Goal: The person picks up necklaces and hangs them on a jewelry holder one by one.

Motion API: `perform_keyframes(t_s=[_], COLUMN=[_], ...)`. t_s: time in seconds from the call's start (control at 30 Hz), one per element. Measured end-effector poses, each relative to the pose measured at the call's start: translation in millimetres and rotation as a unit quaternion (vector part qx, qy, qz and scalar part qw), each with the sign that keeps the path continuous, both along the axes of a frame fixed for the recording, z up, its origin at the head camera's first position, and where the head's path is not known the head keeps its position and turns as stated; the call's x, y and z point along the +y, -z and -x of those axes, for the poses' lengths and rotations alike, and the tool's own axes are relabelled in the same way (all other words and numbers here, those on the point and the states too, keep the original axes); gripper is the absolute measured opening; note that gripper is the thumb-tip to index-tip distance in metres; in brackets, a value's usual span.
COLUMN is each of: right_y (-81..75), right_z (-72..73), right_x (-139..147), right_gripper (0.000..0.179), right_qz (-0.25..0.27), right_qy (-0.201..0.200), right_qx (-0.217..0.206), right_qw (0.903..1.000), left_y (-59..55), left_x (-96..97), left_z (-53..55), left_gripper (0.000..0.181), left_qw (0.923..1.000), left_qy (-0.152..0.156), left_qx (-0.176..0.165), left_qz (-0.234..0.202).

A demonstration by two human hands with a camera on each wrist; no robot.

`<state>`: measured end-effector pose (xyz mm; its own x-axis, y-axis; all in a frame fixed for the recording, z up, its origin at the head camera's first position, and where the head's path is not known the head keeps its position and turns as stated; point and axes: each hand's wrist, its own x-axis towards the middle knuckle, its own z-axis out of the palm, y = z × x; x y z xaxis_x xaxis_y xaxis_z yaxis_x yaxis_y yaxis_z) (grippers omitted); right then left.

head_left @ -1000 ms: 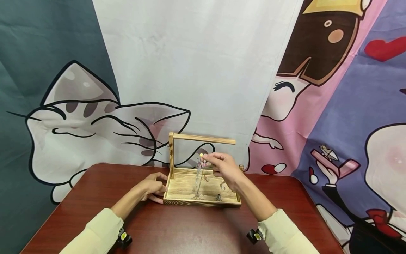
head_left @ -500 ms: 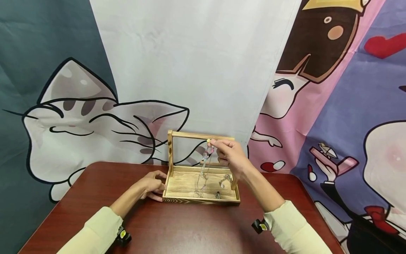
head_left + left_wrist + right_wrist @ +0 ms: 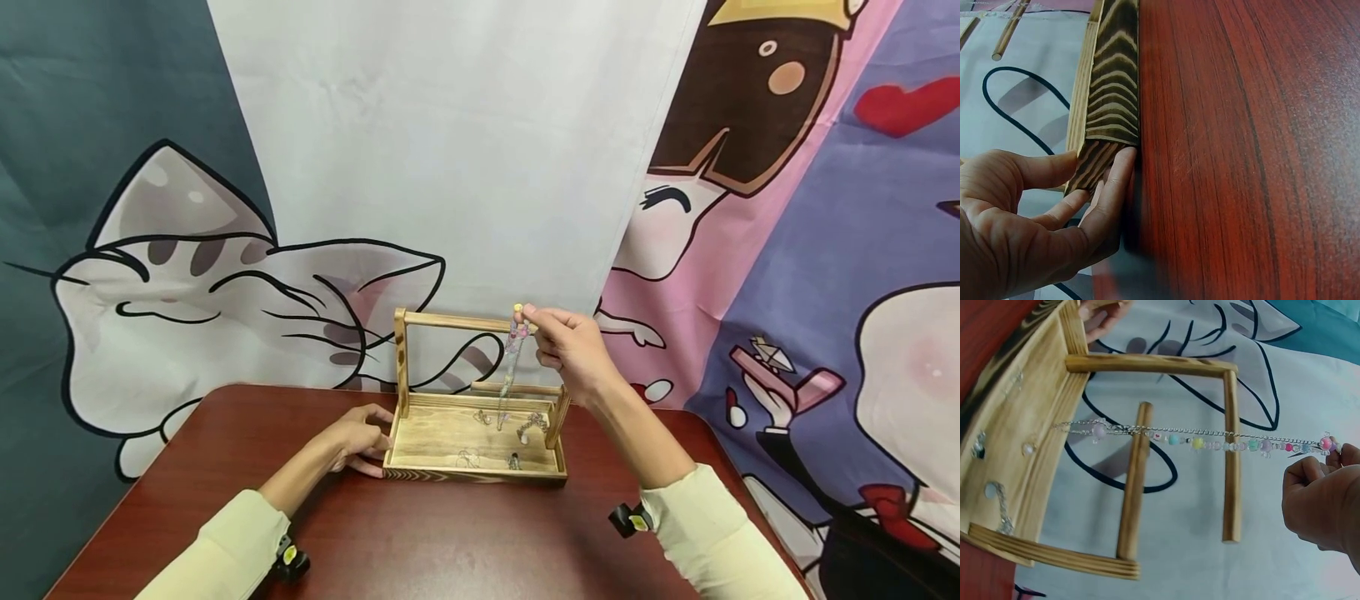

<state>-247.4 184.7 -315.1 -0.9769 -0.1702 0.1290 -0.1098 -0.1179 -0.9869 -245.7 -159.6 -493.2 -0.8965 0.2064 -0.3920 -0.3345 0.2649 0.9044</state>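
Observation:
A wooden jewelry stand (image 3: 472, 476) has a shallow tray, a high bar (image 3: 457, 320) and a lower bar (image 3: 517, 387). My left hand (image 3: 360, 440) grips the tray's left end; in the left wrist view the thumb (image 3: 1050, 170) presses the end from one side, with fingers on the other. My right hand (image 3: 577, 342) is raised near the high bar's right end. It pinches the top of a necklace (image 3: 1222, 446) of pastel beads and silver chain. The necklace hangs down over the tray, its lower chain end near the tray floor.
Inside the tray lie a silvery chain piece (image 3: 531, 425), a small dark item (image 3: 513, 461), a thin tangled chain (image 3: 468, 458) and another small piece (image 3: 482, 417). The stand is on a red-brown table (image 3: 300, 400). Behind hangs a printed cartoon cloth (image 3: 450, 125).
My right hand has risen and moved right, lifting the necklace higher above the tray. The left hand keeps its hold on the tray's end.

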Motion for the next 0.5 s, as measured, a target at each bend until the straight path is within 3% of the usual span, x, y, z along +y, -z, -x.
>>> perform_keyframes(t_s=[0.5], right_y=[-41.5], right_z=[3.4], right_x=[19], right_gripper=[0.028], right_qz=[0.030], right_qy=[0.030], right_qx=[0.033], right_qw=[0.9985], left_y=[1.4], left_x=[-0.1], left_z=[-1.9], left_gripper=[0.057], left_qw=[1.0000], left_qy=[0.001], left_qx=[0.002], left_qz=[-0.001])
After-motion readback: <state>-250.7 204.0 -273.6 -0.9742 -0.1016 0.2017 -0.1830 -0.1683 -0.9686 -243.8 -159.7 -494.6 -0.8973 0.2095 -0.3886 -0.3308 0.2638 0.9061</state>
